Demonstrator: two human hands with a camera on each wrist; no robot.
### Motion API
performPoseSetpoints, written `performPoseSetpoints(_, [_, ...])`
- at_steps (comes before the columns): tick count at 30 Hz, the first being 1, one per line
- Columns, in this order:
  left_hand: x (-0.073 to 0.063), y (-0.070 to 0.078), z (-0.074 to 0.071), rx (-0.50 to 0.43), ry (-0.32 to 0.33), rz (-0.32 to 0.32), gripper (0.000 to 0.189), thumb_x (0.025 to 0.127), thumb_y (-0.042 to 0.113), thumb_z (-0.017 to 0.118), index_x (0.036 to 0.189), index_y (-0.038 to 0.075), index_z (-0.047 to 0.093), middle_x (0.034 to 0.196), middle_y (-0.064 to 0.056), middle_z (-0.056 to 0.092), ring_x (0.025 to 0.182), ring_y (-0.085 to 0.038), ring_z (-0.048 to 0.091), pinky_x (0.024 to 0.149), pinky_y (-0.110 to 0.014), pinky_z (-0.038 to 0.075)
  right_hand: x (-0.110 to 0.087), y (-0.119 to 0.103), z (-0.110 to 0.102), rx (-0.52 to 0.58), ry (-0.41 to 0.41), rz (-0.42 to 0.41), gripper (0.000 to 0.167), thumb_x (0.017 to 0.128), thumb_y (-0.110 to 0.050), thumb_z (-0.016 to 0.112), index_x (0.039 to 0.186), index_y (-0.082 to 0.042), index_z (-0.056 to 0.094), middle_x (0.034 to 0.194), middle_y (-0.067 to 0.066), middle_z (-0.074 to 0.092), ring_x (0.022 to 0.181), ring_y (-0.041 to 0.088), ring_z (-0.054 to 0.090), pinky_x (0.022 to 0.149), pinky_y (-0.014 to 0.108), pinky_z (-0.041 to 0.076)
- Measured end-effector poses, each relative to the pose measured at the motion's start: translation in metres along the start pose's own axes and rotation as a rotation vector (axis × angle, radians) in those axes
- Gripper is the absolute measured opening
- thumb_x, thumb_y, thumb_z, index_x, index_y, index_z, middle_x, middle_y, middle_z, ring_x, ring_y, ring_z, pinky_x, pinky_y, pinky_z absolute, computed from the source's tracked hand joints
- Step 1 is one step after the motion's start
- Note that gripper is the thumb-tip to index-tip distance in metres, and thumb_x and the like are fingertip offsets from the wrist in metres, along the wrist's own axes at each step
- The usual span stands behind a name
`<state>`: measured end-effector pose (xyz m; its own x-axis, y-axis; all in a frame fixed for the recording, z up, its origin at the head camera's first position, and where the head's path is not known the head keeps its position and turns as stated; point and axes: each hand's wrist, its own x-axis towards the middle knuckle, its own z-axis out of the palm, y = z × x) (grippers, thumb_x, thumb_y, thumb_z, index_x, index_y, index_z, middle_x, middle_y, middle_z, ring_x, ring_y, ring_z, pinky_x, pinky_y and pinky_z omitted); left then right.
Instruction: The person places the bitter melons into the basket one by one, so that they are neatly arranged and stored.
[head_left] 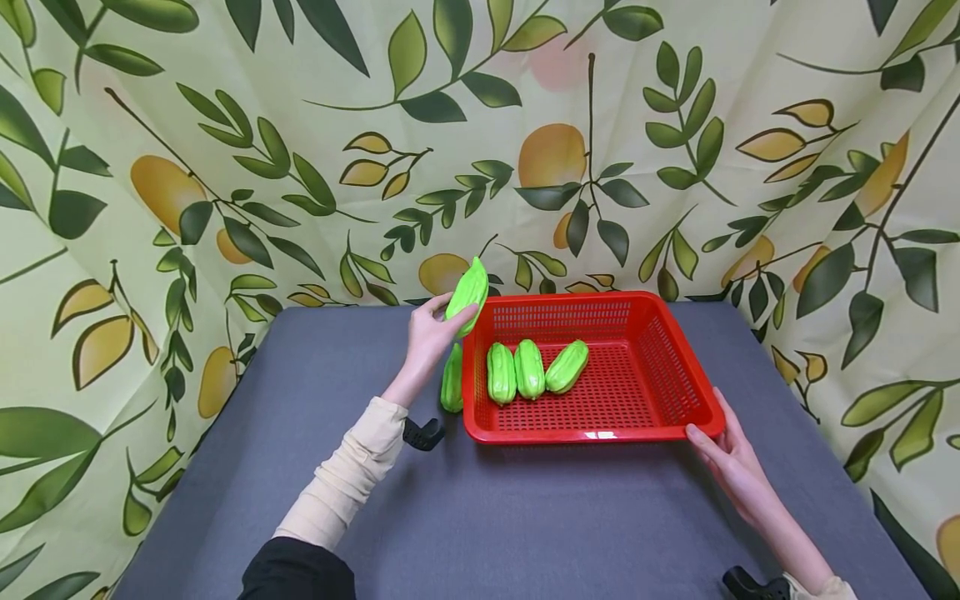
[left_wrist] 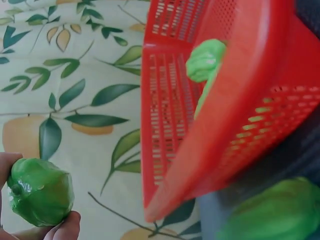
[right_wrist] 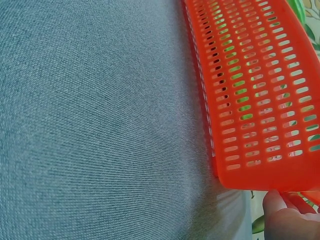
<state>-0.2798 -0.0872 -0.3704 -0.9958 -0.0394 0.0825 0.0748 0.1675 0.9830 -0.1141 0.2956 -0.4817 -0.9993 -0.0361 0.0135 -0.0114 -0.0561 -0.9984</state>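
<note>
Left hand (head_left: 435, 329): pinching green fruit (head_left: 470, 293) beside basket's (head_left: 540, 437) far-left corner. Right hand (head_left: 735, 468): gripping near-right corner. Likely loading; next, lowering inside.

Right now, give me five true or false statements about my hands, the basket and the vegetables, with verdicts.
1. The left hand holds a vegetable. True.
2. Five vegetables lie in the basket. False: three vegetables lie in the basket.
3. The right hand grips the basket at its near right corner. True.
4. The basket is blue. False: it is red.
5. Another vegetable lies outside, left of the basket. True.
</note>
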Motion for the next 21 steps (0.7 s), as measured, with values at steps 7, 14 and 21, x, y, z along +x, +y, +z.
performPoseSetpoints(7, [0.006, 0.007, 0.016, 0.066, -0.041, 0.018, 0.056, 0.079, 0.026, 0.076, 0.126, 0.001, 0.058, 0.124, -0.017, 0.062, 0.115, -0.026, 0.061, 0.096, -0.038, 0.050, 0.000, 0.002, 0.000, 0.005, 0.005, -0.005, 0.077, 0.099, -0.012, 0.044, 0.152, -0.022, -0.011, 0.160, 0.009, 0.000, 0.117, -0.017, 0.041, 0.088, 0.007, 0.045])
performPoseSetpoints(14, [0.012, 0.009, 0.028, 0.135, -0.057, 0.032, 0.058, 0.079, 0.029, 0.076, 0.128, 0.004, 0.058, 0.125, -0.014, 0.062, 0.114, -0.026, 0.062, 0.092, -0.038, 0.051, -0.002, 0.002, 0.000, -0.001, 0.003, -0.017, 0.077, 0.099, -0.012, 0.044, 0.152, -0.022, -0.011, 0.160, 0.009, 0.001, 0.117, -0.017, 0.042, 0.088, 0.007, 0.045])
performPoseSetpoints(21, [0.016, 0.011, 0.042, 0.158, -0.067, 0.054, 0.055, 0.079, 0.030, 0.075, 0.126, 0.006, 0.060, 0.119, -0.014, 0.065, 0.104, -0.026, 0.064, 0.078, -0.030, 0.052, -0.001, 0.001, 0.000, 0.003, -0.004, -0.022, 0.078, 0.099, -0.011, 0.044, 0.152, -0.020, -0.012, 0.159, 0.012, 0.000, 0.118, -0.016, 0.042, 0.089, 0.007, 0.045])
